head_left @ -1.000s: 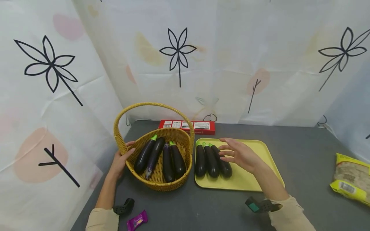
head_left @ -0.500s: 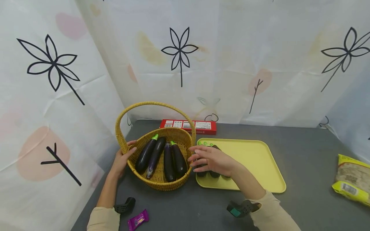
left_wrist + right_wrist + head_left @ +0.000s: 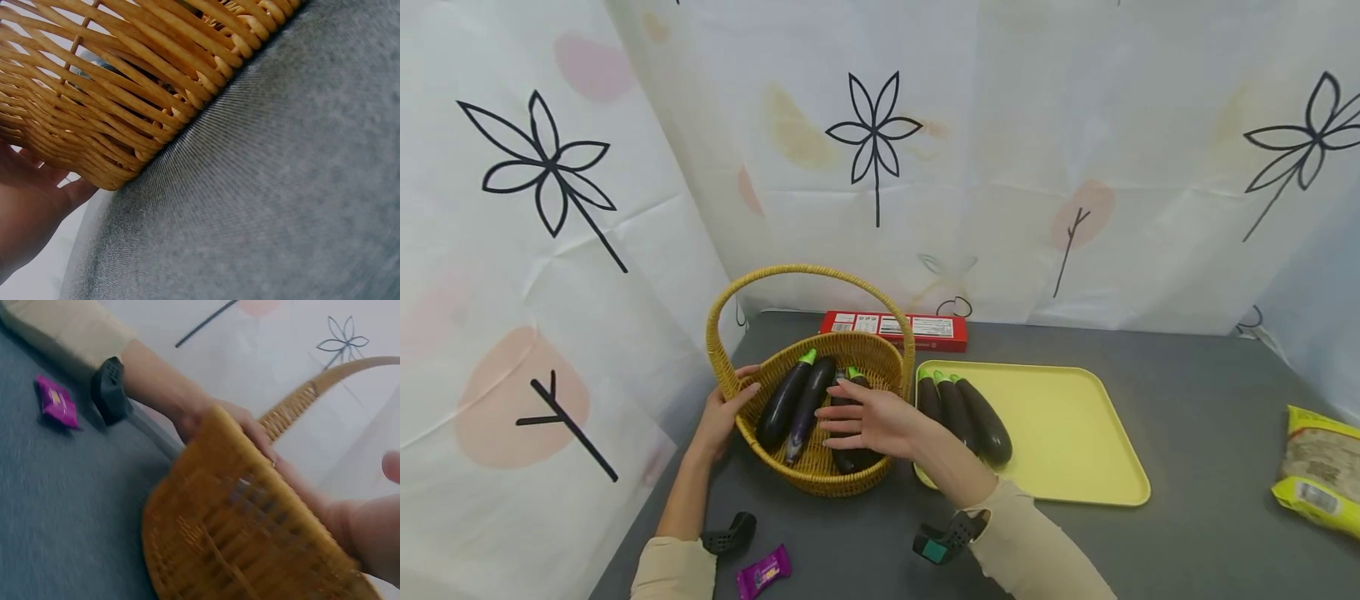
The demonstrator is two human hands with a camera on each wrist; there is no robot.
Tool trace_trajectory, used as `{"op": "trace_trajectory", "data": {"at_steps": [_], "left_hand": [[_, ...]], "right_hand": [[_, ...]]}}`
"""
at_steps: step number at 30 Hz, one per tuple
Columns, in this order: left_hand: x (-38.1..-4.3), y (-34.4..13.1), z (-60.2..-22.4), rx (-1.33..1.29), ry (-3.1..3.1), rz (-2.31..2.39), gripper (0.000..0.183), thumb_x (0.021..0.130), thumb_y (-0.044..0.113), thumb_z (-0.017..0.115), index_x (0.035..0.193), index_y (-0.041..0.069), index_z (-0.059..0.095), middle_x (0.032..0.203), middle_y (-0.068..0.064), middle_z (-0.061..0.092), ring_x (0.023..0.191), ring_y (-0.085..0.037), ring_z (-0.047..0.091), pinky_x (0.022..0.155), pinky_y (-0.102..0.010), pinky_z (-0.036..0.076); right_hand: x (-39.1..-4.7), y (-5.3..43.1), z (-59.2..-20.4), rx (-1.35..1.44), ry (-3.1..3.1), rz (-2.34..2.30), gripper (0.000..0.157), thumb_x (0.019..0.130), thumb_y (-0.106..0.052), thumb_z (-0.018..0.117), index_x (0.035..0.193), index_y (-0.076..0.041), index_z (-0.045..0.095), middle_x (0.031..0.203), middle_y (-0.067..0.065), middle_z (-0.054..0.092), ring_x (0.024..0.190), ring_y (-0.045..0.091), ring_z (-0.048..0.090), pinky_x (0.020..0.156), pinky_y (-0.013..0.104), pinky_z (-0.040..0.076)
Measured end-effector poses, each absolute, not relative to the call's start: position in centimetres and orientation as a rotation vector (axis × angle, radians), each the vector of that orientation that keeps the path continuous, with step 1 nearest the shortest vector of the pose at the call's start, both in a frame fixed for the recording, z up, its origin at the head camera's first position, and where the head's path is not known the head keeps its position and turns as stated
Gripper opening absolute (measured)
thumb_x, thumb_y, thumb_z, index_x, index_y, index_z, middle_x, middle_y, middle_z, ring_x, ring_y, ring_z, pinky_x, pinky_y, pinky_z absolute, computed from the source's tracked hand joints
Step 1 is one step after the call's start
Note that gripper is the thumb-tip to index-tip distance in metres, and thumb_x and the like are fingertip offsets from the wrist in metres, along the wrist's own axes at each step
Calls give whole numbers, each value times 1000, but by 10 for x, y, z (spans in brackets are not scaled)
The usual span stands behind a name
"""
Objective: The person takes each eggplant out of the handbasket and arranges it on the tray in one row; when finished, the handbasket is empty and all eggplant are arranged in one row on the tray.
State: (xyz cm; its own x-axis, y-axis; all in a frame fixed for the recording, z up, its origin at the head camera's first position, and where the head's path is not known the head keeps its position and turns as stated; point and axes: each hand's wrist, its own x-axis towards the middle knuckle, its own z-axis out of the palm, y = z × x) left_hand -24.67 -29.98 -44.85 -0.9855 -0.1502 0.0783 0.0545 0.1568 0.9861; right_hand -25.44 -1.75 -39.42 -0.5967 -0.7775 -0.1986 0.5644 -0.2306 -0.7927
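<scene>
A yellow wicker basket (image 3: 808, 478) with a tall arched handle stands on the left of the table, several dark purple eggplants (image 3: 787, 406) lying in it. My left hand (image 3: 718, 419) holds its left side, thumb at the rim beside the handle's foot. In the left wrist view, that hand (image 3: 31, 200) lies against the woven wall (image 3: 119, 94). My right hand (image 3: 872, 423) is over the basket's right half with fingers extended, partly covering the eggplants there. Three more eggplants (image 3: 988, 421) lie at the left end of a yellow tray (image 3: 1075, 425), partly behind my right forearm.
Behind the basket lies a red box (image 3: 936, 331) near the back curtain. A purple wrapped snack (image 3: 763, 572) is at the front left. On the far right sits a yellow bag (image 3: 1318, 471) with a see-through middle.
My right hand has moved left from above the tray's eggplants, across the basket's right rim, to over the basket. My left hand stays on the basket. The eggplants lie as before.
</scene>
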Motion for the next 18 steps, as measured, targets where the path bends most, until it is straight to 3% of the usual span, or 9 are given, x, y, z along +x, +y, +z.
{"op": "trace_trajectory", "data": {"at_steps": [11,18], "left_hand": [[-246,-297,-447,72,-2262,-1932,48,99,22,54,140,-2,42,134,-20,43,102,-8,50,83,-23,41],[-245,-299,-448,74,-2270,-1909,49,99,24,54,140,-2,42,133,-16,44,102,-6,50,83,-23,41]], "right_hand": [[-246,-56,-400,-3,1157,-2072,62,103,-33,45,149,0,21,146,33,21,133,49,25,101,59,29],[-248,-71,-395,99,1244,-2059,67,101,-35,47,151,-2,17,148,36,11,132,54,18,100,63,25]]}}
